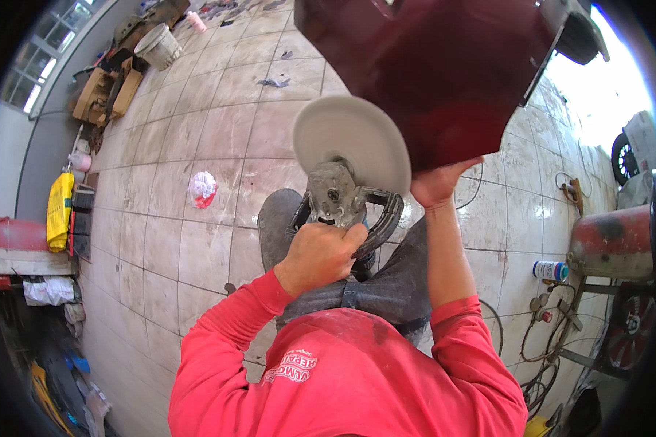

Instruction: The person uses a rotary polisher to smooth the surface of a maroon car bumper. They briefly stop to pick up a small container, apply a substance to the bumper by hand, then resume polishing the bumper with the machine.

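My left hand point(319, 255) is closed round the body of a dusty grey polisher point(331, 193). Its round, pale pad point(350, 142) faces away from me, with the right rim against or very near a glossy dark red car panel point(444, 87); I cannot tell whether they touch. A black loop handle point(385, 222) curves out beside the polisher's head. At the panel's lower edge my right hand point(437, 183) grips from below, its fingers partly hidden behind the panel. A dark rounded part point(579, 33) sticks out at the panel's upper right.
Pale floor tiles point(197, 255) surround my legs. A crumpled white and red wad point(202, 189) lies left. Far left are a bucket point(158, 46) and cardboard boxes point(95, 96). On the right stand a red tank point(611, 242), a can point(550, 270) and loose hoses point(539, 357).
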Motion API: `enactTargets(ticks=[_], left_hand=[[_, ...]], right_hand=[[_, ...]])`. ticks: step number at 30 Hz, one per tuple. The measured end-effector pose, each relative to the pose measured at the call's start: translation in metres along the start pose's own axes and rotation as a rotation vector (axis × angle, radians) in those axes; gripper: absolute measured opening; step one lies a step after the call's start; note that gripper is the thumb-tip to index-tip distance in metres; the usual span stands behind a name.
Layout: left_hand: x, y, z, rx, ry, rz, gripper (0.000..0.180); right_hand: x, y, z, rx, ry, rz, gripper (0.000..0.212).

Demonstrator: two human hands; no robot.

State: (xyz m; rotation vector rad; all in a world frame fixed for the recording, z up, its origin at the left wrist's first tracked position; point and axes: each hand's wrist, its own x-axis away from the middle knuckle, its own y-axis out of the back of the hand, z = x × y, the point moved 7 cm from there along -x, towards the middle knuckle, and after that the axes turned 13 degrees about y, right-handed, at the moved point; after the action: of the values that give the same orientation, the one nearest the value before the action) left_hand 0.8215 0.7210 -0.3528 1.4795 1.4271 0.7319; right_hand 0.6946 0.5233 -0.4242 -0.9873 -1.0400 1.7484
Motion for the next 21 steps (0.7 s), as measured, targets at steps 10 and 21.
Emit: enactTargets(ticks=[10,21], left_hand=[[-0.027,0.034,-0.055,-0.099,0.02,-0.017,0.029],[-0.002,0.015,-0.125,-0.093,-0.056,0.109,0.017]], right_hand=[[-0.008,0.034,-0.019,-0.395,-0.153,0.32,0.08],[-0.008,0.034,-0.033,-0.467,-0.375,0.513,0.068]])
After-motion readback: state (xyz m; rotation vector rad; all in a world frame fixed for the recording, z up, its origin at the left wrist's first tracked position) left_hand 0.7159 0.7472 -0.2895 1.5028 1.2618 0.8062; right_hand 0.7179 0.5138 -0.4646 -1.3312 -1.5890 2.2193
